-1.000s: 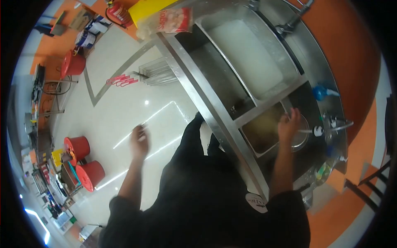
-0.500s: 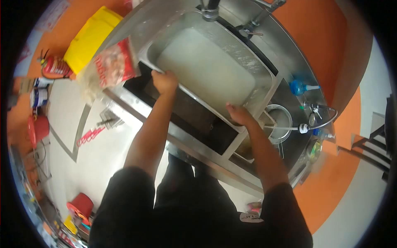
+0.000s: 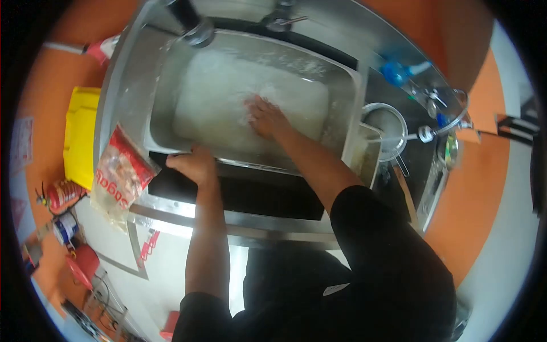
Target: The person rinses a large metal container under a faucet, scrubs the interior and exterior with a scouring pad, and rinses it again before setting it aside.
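A large steel pan (image 3: 159, 105) filled with cloudy whitish water (image 3: 211, 85) sits across the sink. My left hand (image 3: 196, 165) grips its near rim at the left corner, thumb and fingers closed on the edge. My right hand (image 3: 268, 118) reaches into the water near the middle, fingers stretched out, the tips partly under the splashing surface. What lies beneath the water cannot be made out.
Left of the pan lies a red-and-clear printed plastic bag (image 3: 122, 176). A dark tap (image 3: 194, 28) hangs over the back left corner. On the right are a strainer (image 3: 390, 117), a smaller container (image 3: 367, 151) and a blue bottle (image 3: 396, 73).
My right hand has left the pan's near right rim and moved into the water, which now splashes. My left hand still holds the rim. The view has turned and shifted.
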`<state>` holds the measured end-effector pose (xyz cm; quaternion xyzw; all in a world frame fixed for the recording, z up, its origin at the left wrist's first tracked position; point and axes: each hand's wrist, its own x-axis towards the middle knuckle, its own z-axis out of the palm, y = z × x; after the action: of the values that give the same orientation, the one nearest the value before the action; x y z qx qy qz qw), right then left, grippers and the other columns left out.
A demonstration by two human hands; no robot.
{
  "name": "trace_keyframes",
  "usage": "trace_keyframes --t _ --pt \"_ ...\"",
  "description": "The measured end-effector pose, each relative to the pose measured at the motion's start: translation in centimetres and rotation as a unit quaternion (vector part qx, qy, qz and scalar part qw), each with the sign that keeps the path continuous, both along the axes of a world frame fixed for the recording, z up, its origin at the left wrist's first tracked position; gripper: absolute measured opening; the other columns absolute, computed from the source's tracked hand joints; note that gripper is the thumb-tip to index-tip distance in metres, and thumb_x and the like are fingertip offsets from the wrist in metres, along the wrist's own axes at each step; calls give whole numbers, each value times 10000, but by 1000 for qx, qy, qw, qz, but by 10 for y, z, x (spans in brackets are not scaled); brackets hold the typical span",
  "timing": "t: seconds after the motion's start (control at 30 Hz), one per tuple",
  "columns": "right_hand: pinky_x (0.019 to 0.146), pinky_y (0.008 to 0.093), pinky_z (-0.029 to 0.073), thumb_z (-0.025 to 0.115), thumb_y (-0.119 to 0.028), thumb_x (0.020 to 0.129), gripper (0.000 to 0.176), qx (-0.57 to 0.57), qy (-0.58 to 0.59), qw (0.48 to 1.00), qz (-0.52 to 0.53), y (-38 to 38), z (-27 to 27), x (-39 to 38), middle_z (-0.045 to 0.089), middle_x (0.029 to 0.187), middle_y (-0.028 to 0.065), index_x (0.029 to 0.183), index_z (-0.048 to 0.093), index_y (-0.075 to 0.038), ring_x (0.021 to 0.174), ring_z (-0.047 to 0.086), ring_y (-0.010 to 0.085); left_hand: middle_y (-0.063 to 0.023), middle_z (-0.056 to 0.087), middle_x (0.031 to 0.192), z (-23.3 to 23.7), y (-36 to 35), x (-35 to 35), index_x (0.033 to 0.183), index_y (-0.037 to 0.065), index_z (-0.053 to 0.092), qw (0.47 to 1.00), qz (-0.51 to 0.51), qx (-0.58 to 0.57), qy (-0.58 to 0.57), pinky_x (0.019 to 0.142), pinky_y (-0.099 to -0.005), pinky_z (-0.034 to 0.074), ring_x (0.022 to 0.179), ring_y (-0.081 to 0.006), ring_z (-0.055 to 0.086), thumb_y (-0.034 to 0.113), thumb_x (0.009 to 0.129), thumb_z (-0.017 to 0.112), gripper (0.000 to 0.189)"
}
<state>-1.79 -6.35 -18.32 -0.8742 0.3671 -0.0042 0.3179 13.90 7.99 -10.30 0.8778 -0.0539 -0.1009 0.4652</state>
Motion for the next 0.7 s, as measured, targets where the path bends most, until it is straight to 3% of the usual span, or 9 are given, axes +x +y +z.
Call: trace_keyframes --t 0.07,0.1,0.17,0.27,0.33,0.47,0.53,0.63,0.7 --pt "1143 495 201 435 -308 932 576 65 96 986 -121 13 13 -40 266 1516 188 1467 290 -151 1416 190 394 -329 319 1347 28 -20 -17 1249 -171 321 940 12 315 -130 1003 -462 375 1243 -407 403 149 785 608 633" --pt "1126 477 241 425 -301 938 519 -32 141 989 -22 20 21 -63 334 1469 197 1426 358 -137 1384 261 382 -329 319 1347 39 -24 -24 1249 -171 321 943 -9 306 -128 1003 -462 375 1243 -407 403 149 785 608 633" --pt "1108 458 281 416 -294 945 472 -131 195 970 56 24 42 -104 401 1423 207 1385 426 -123 1352 333 371 -290 239 1475 52 -27 -20 1380 -130 256 752 -309 419 -404 1044 -524 335 1347 -418 299 222 821 567 730" --pt "974 425 434 482 -217 925 337 79 183 979 41 22 89 -145 569 1218 192 1222 578 -90 1138 557 306 -247 257 1506 -84 -59 17 1415 -39 338 656 -554 453 -240 1063 -585 291 1375 -449 258 266 901 460 610" --pt "853 416 491 568 -105 859 220 32 -202 953 -222 36 143 -164 633 1019 197 1051 640 -26 920 614 376 -304 269 1471 -52 -99 1 1357 -49 429 604 -594 531 22 1129 -487 234 1383 -508 134 470 922 397 678" --pt "742 321 510 586 -78 860 175 -22 -249 855 -454 34 171 -230 655 911 118 1016 641 -23 806 638 228 -255 291 1484 -129 -137 -43 1365 28 465 659 -580 466 105 1117 -567 205 1383 -497 166 521 925 388 665" --pt "719 304 500 584 -71 864 152 -42 -257 788 -558 35 153 -282 650 874 96 999 643 -33 783 626 194 -192 335 1486 -154 -155 -84 1373 74 470 703 -420 567 -87 1066 -701 133 1386 -414 259 545 913 410 661" --pt "663 294 478 583 -64 869 77 -109 -342 590 -723 32 92 -396 626 785 69 927 628 -37 721 599 154 -136 361 1487 -94 -145 -201 1378 138 474 665 -433 541 -280 991 -792 51 1352 -363 354 506 897 473 606" --pt "650 333 478 594 -93 866 88 -345 -222 567 -715 18 123 -467 597 759 102 899 586 -12 696 591 213 -130 383 1474 -113 -154 -208 1396 137 442 591 -543 539 -258 991 -772 120 1340 -357 374 467 889 496 607"
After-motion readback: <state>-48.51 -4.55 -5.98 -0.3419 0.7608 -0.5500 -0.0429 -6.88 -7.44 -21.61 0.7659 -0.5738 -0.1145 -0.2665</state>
